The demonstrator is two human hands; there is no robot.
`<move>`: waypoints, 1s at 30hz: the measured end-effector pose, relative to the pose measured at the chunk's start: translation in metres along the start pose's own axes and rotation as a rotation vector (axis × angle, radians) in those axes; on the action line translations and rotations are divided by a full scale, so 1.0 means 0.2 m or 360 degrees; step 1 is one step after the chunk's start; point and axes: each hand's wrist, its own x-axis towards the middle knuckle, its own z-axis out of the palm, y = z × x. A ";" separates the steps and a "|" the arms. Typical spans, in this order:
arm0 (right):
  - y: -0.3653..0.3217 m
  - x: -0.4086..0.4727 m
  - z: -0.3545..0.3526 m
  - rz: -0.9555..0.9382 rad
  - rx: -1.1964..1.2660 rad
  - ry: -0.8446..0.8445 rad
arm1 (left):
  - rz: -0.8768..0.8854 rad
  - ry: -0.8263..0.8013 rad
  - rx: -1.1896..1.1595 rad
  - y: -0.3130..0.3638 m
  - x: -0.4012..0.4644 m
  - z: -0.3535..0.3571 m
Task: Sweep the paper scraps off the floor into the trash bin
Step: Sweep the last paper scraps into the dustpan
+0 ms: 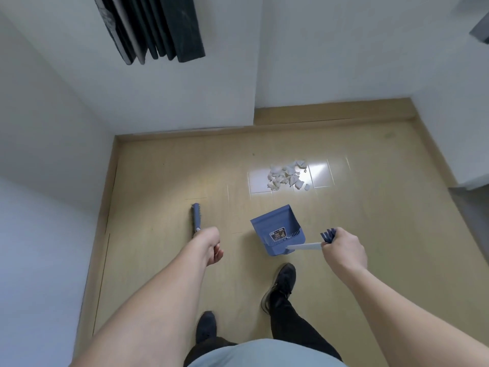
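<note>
Scraps (287, 175) beyond dustpan (275, 229): light, flighty. My left hand (211, 245) grips brush (196, 217); right hand (341, 247) wraps dustpan handle.

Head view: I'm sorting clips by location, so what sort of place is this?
Probably a bare indoor room corner, maybe a home or office. Signs: plain white walls, a glossy tan floor with matching skirting, and dark panels leaning on the wall.

My left hand (213, 246) hides the blue broom's handle (196, 218); at 12 o'clock, black leaning boards (158, 27) run off-frame; the blue dustpan's label (277, 235) is unreadable.
</note>
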 end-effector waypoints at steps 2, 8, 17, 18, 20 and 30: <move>0.04 0.19 -0.10 -0.0010 0.0007 -0.0017 | -0.0001 -0.0031 0.0003 0.12 -0.01 0.23; 0.15 0.61 -0.39 -0.0010 -0.0009 -0.0039 | 0.0009 -0.0062 -0.0131 0.46 -0.11 0.64; 0.26 1.12 -0.65 0.0128 0.0046 0.0020 | 0.0061 0.0016 -0.0175 0.91 -0.12 1.01; 0.26 1.18 -0.67 0.0144 0.0056 0.0019 | 0.0047 0.0032 -0.0139 0.95 -0.10 1.05; 0.25 1.28 -0.71 0.0153 0.0076 0.0017 | 0.0024 0.0046 -0.0095 1.04 -0.06 1.11; 0.14 1.88 -1.00 0.0220 -0.0028 -0.0041 | -0.0174 -0.0204 0.0340 1.72 0.10 1.73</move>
